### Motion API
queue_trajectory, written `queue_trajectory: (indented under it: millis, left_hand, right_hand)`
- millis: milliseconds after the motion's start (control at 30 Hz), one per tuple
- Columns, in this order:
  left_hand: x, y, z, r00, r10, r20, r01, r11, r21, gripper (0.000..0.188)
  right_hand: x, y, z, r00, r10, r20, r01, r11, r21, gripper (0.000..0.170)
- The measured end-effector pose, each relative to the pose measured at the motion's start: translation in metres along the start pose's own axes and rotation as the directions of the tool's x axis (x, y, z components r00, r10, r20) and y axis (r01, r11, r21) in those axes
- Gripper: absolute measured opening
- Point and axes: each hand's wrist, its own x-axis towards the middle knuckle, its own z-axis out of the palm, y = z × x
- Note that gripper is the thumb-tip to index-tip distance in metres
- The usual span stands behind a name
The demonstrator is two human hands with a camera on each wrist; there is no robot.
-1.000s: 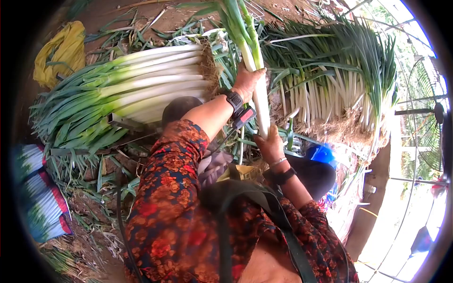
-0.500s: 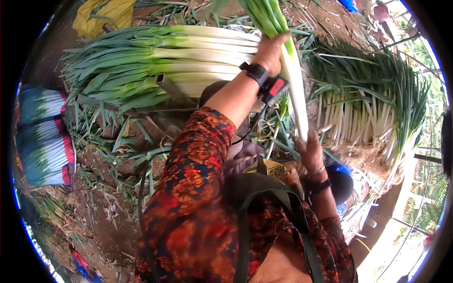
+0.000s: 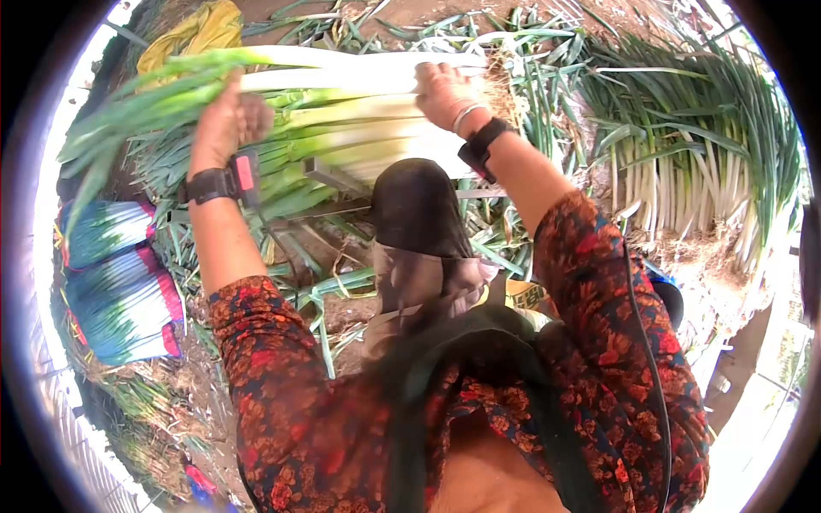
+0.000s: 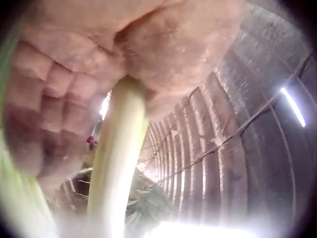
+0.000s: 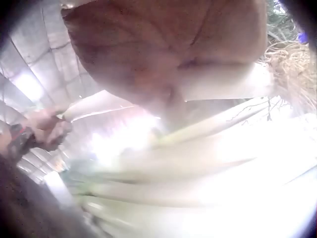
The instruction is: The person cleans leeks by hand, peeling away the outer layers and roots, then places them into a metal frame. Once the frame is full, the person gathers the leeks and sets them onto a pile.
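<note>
White-and-green leeks lie side by side in a pile (image 3: 368, 137) in the head view. Above its far edge a long leek (image 3: 329, 80) extends sideways, leaves to the left. The left hand (image 3: 226, 124) grips it near the leaves; in the left wrist view a pale stalk (image 4: 118, 153) comes out between the thumb and fingers of that hand (image 4: 64, 84). The right hand (image 3: 451, 96) holds the white end near the roots. Blurred in the right wrist view, the right hand (image 5: 168, 49) covers part of a white stalk (image 5: 223, 87), with roots at its right.
Thinner leeks (image 3: 684, 179) with roots stand massed at the right. Printed bags (image 3: 124, 299) lie at the left, a yellow cloth (image 3: 201, 34) at the top left. A metal bar (image 3: 333, 177) crosses near the pile, by the person's knee (image 3: 419, 205). Loose leaves litter the ground.
Both hands have moved left over the pile, turning the leek from upright to sideways. The right hand has shifted up from beside the knee, and the view has tilted.
</note>
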Motion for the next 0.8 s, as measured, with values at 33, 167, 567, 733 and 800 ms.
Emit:
queue_trajectory:
  millis: [33,167,567,733,800]
  left_hand:
    - [0.001,-0.007,0.001,0.989,0.1,-0.11,-0.069,0.963,0.262,0.054]
    - [0.02,-0.044,0.04,0.536,0.844,-0.012,-0.379,0.254,0.89,0.037]
    - [0.111,-0.056,0.063,0.865,0.416,0.281,-0.293,-0.036,0.955,0.057]
    - [0.096,-0.036,0.067,0.892,0.304,0.334,-0.325,-0.081,0.942,0.053]
    - [0.088,-0.028,0.062,0.883,0.281,0.376,-0.364,-0.096,0.926,0.05]
  right_hand:
    - [0.002,0.009,0.0,0.998,0.05,0.038,-0.047,0.996,-0.076,0.036]
    - [0.012,0.058,0.007,0.944,0.242,0.222,-0.165,0.934,-0.318,0.046]
    - [0.021,0.131,0.05,0.922,0.075,0.379,-0.066,0.997,-0.035,0.058]
    - [-0.013,0.062,0.025,0.948,0.207,0.243,-0.104,0.92,-0.378,0.05]
    - [-0.016,0.066,0.029,0.955,0.147,0.256,-0.03,0.91,-0.414,0.047]
